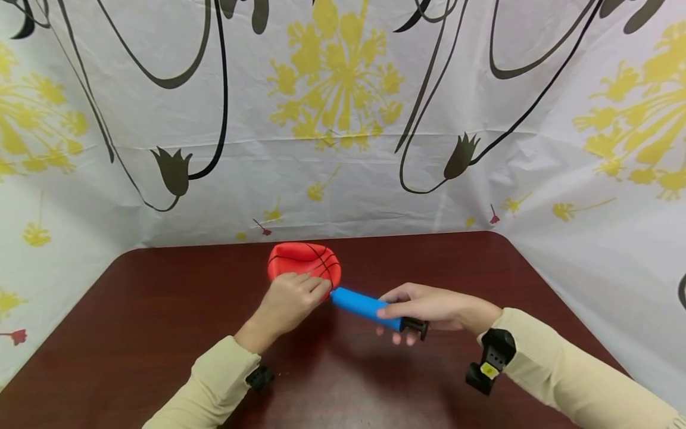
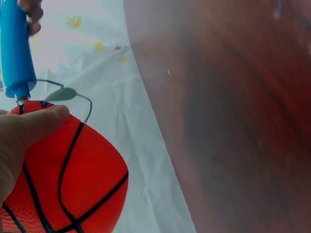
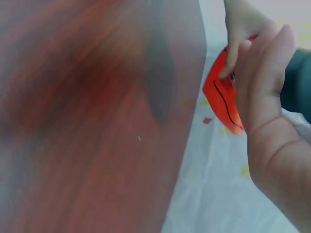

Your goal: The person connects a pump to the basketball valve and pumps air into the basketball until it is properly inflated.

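Note:
A soft, dented red toy basketball (image 1: 304,257) with black lines is gripped by my left hand (image 1: 293,298) near the middle of the table. In the left wrist view, the thumb presses on the basketball (image 2: 92,165) close to where the nozzle of the blue hand pump (image 2: 17,53) meets it. My right hand (image 1: 423,307) holds the hand pump (image 1: 364,307) around its barrel, thumb on top and fingers below. The pump's black handle (image 1: 414,326) is at the end away from the basketball, pushed close to the barrel. The right wrist view shows the basketball (image 3: 221,92) partly behind the right hand (image 3: 267,97).
The dark reddish-brown table (image 1: 161,316) has rounded far corners. A white sheet (image 1: 343,179) printed with yellow flowers and dark stems hangs behind it and along both sides. Each wrist carries a black camera device (image 1: 490,360).

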### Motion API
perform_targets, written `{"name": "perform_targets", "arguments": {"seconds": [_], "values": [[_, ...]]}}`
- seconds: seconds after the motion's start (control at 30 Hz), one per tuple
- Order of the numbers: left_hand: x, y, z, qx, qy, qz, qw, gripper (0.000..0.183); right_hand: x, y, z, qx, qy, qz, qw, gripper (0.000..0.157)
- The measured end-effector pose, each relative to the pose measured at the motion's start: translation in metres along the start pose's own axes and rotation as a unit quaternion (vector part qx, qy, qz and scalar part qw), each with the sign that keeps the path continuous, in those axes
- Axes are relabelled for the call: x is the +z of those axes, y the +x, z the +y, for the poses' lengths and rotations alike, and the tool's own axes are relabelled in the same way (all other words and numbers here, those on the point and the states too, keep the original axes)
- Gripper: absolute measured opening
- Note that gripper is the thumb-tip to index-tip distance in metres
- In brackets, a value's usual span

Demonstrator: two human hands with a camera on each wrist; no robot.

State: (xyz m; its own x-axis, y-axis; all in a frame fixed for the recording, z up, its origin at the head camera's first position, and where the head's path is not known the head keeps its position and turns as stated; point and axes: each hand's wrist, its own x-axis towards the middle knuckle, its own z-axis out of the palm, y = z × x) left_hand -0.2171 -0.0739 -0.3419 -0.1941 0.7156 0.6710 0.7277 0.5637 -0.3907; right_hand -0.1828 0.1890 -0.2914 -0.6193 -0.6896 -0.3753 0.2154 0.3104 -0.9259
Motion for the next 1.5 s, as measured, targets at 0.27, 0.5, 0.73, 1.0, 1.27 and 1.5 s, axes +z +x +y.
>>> {"name": "perform_targets", "arguments": {"seconds": [0.27,0.5,0.73,1.0,1.27,1.5], "values": [[-0.01,-0.002,-0.01,-0.024,-0.008,-0.053,0.9983,0.035,0.002,0.0,-0.006,-0.048,-0.107,0.029,0.993,0.027],[-0.023,0.004,-0.015,-0.076,-0.009,-0.107,0.9913,0.047,0.007,0.003,-0.007,-0.07,-0.053,0.04,0.995,0.03],[-0.023,0.017,0.003,-0.069,-0.048,-0.054,0.995,0.067,0.012,0.002,-0.01,-0.069,0.005,0.037,0.997,0.036],[-0.008,0.033,0.029,-0.041,-0.066,-0.03,0.9965,0.036,0.029,0.011,-0.008,-0.08,0.034,0.064,0.994,0.035],[-0.007,0.031,0.032,-0.039,-0.075,-0.027,0.9961,0.02,0.037,0.014,-0.003,-0.093,0.041,0.07,0.992,0.036],[-0.012,0.029,0.025,-0.028,-0.059,-0.016,0.9977,0.031,0.039,0.012,-0.006,-0.125,0.045,0.06,0.989,0.044]]}}
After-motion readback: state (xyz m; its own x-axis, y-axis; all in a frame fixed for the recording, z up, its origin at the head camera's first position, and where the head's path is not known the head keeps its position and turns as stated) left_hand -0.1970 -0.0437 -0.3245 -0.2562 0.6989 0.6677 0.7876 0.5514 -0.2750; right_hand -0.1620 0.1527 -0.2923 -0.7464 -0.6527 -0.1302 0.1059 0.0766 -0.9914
